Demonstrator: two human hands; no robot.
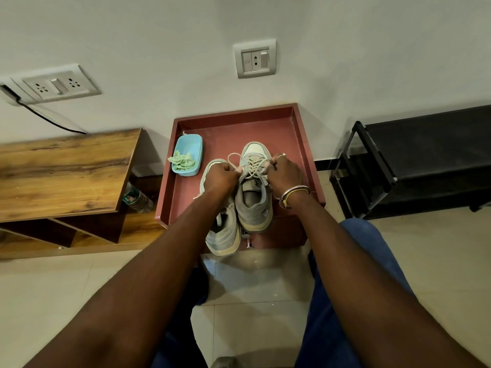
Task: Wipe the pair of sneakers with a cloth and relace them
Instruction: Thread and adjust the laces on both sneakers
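Though illegible, label (pixel 253 185) on sneaker tongue (pixel 245 187)

The two sneakers (pixel 253 205) are grey with off-white panels at the toe, and their soles are cream. Their laces (pixel 255 164) are beige. The tabletop (pixel 225 134) under them is a plain reddish-brown. The small tub (pixel 192 147) is light blue and the cloth (pixel 183 161) in it is pale green. The cabinet (pixel 66 171) shows brown wood grain with dark streaks. The rack (pixel 425 155) is black. The floor (pixel 438 261) has beige tiles, the wall (pixel 159 35) is off-white, and the trousers (pixel 366 235) are blue.
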